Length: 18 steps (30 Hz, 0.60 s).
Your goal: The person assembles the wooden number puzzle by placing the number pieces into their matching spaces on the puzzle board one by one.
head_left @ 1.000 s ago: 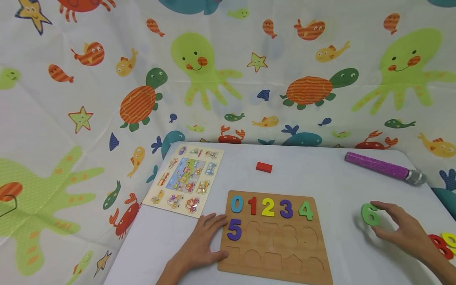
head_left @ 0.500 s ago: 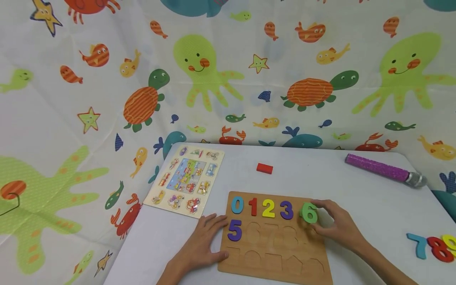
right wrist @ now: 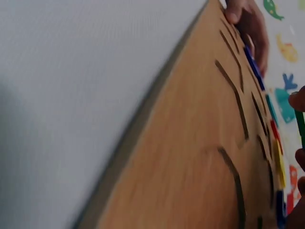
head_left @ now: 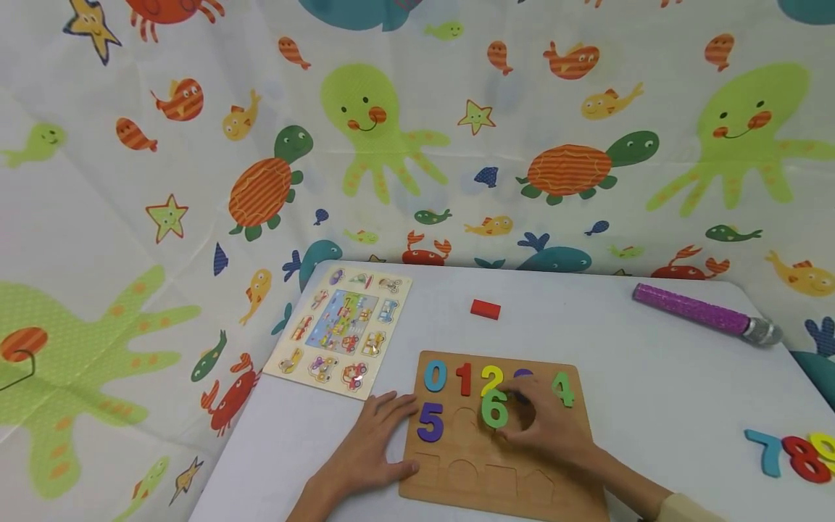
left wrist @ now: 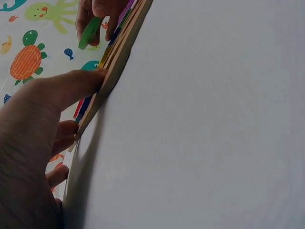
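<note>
In the head view a wooden number puzzle board (head_left: 450,493) lies on the table, with the digits 0 to 4 along its top row and a purple number 5 (head_left: 430,422) below the 0. My right hand (head_left: 551,428) pinches a green number 6 (head_left: 494,410) above the second row, partly covering the purple 3. The left wrist view shows that green 6 (left wrist: 89,33) edge-on, raised off the board. My left hand (head_left: 365,449) rests at the board's left edge, fingers spread and straight, thumb touching the side.
A blue 7 (head_left: 766,451), a red 8 (head_left: 806,459) and a yellow digit lie at the right. Behind the board are a red block (head_left: 485,309) and a purple microphone-like tube (head_left: 694,307). A vehicle picture puzzle (head_left: 290,362) lies at the back left.
My right hand has carried the green 6 leftward from the table's right side, past the 4, to above the board's second row. The left hand stays at the board's edge.
</note>
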### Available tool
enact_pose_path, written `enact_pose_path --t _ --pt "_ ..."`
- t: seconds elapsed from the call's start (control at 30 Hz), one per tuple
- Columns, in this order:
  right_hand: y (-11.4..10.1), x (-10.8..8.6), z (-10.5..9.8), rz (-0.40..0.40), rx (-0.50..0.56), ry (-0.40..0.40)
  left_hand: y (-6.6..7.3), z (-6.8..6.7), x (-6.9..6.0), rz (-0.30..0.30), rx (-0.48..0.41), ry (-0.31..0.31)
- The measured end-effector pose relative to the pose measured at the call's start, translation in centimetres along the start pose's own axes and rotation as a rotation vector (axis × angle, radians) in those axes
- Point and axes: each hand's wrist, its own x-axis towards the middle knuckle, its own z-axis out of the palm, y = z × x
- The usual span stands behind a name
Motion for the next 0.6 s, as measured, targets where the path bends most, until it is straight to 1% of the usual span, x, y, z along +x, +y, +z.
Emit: enact_pose_path --t 0.17,0.3,0.47,0.6 --pt "-0.7 0.3 1.7 0.056 0.009 -0.039 -0.1 0.1 0.0 0.007 0.002 0.002" --pt "-1.1 0.5 2.6 0.069 0.005 -0.04 -0.1 0.0 0.0 0.01 -0.001 -0.004" --pt "-1.4 0.6 3.3 0.049 -0.011 -0.033 0.0 -0.1 0.1 0.015 -0.004 -0.006" --pt "-1.3 0.7 3.8 -0.008 -0.057 -0.022 0.0 -0.1 0.1 0.008 -0.007 -0.011"
